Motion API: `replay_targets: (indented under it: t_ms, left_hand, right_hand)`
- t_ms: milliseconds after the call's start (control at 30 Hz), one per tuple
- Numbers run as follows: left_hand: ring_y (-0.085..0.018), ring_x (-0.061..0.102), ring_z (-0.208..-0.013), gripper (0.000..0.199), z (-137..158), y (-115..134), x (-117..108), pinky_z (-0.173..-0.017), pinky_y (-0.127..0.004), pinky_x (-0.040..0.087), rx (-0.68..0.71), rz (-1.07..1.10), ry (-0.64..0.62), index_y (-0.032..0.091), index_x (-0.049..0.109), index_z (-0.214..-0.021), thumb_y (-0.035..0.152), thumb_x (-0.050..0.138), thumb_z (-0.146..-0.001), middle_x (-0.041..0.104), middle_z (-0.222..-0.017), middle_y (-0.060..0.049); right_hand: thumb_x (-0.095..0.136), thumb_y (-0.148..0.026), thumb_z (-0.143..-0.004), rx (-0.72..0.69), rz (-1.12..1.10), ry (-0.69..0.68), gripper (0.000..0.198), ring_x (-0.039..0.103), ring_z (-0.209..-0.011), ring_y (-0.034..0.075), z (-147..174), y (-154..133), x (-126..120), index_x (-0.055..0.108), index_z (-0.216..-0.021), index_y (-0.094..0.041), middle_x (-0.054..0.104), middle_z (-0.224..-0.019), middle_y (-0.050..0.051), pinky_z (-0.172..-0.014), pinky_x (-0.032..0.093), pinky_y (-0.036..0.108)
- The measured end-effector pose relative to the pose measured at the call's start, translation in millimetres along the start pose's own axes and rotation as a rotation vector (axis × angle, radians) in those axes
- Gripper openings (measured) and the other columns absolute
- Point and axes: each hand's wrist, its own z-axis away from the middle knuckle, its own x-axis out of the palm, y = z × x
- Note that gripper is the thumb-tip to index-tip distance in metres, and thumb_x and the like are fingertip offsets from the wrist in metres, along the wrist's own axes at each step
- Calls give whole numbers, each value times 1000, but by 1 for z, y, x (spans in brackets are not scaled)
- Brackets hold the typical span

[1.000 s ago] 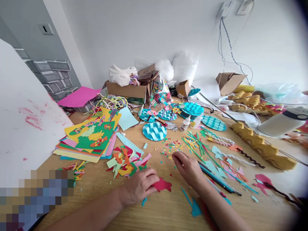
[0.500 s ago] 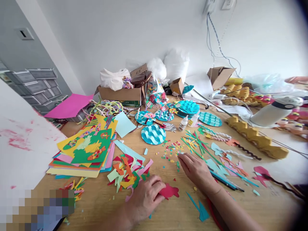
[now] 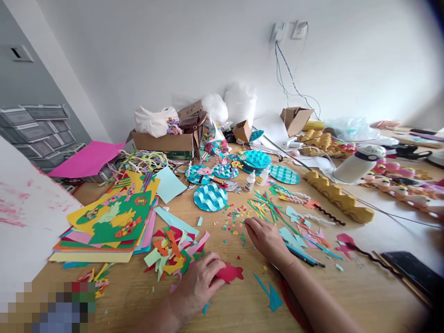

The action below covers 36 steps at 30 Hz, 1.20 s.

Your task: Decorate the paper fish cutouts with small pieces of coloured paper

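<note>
My left hand (image 3: 200,281) pinches the head end of a red paper fish (image 3: 231,273), keeping it low at the table. My right hand (image 3: 268,238) reaches down with its fingers pressed together at the right edge of many tiny coloured paper dots (image 3: 236,213). Whatever may be between those fingertips is hidden. Beside my left hand lies a heap of paper scraps (image 3: 176,249). Blue paper offcuts (image 3: 275,298) rest on the table between my forearms. Red curved handles (image 3: 289,296), perhaps scissors, are partly covered by my right forearm.
A stack of coloured paper (image 3: 97,256) lies left. Behind the dots are a blue wavy disc (image 3: 210,197) and two glue bottles (image 3: 249,181). Thin paper strips (image 3: 274,206) and fish on twisted stems lie right, near a yellow egg-carton strip (image 3: 338,196), a white flask (image 3: 359,164) and a phone (image 3: 411,273).
The view has turned to the right, so the table things appear further left and a phone shows at right. Both hands keep nearly the same pose, the left still on the red fish.
</note>
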Motion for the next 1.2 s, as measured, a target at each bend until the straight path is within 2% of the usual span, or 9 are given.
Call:
replay_targets:
  t_ms: [233,367,533,633,733,833,967,1100,1200]
  left_hand:
    - [-15,57,-90,26,2,0,-1,-76,-27,48,34,-75,22,22,53,-100,12,57,-76,57,-101,-2]
    - [-16,58,-91,26,2,-5,2,-78,-28,49,70,-83,92,21,54,-99,10,56,-75,58,-99,-3]
    - [-17,59,-89,24,-1,-12,4,-78,-30,50,129,-53,165,20,56,-96,9,54,-75,59,-95,-4]
    - [-18,59,-86,22,-3,-12,1,-75,-30,51,117,-33,192,19,56,-93,9,54,-73,60,-91,-5]
    - [-18,58,-88,22,-5,-9,-2,-76,-31,50,96,1,183,19,56,-93,10,54,-73,60,-92,-5]
    - [-17,58,-83,21,-4,-7,-4,-72,-30,50,65,24,167,20,57,-92,12,54,-73,60,-93,-5]
    - [-15,59,-73,21,-3,-7,-4,-62,-27,50,29,56,100,20,58,-91,11,53,-73,59,-94,-5]
    - [-17,59,-83,22,-3,-8,-6,-70,-29,50,46,51,61,20,57,-92,10,50,-73,58,-96,-6]
    - [-19,58,-90,22,-1,-9,-7,-75,-32,49,55,23,38,21,56,-90,9,47,-73,58,-97,-5]
  right_hand:
    - [37,-22,-87,110,-103,19,21,59,-69,14,0,6,-3,58,-85,-18,64,-80,6,-61,42,23]
    - [40,-23,-84,245,-178,161,19,58,-71,15,-2,24,-17,58,-81,-18,64,-78,6,-63,41,24]
    - [45,-26,-80,481,-234,344,18,51,-57,12,-4,44,-43,59,-76,-16,59,-64,3,-57,38,22]
    - [47,-25,-77,474,-245,286,16,49,-56,11,-4,44,-53,60,-74,-16,57,-60,1,-56,36,22]
    - [47,-22,-75,419,-259,126,15,49,-56,11,-7,44,-55,60,-73,-16,57,-60,1,-56,35,22]
    - [49,-21,-72,467,-262,-1,13,50,-57,11,-14,54,-49,61,-74,-16,58,-62,1,-56,36,23]
    - [58,-22,-65,693,-326,-87,19,54,-66,14,-34,78,-29,60,-82,-15,61,-76,3,-61,39,25]
    - [66,-29,-58,816,-518,-35,39,55,-74,14,-60,95,3,56,-93,-16,59,-92,5,-63,42,26]
    - [69,-28,-53,835,-503,17,44,54,-74,17,-79,99,26,55,-92,-13,58,-88,7,-62,42,28]
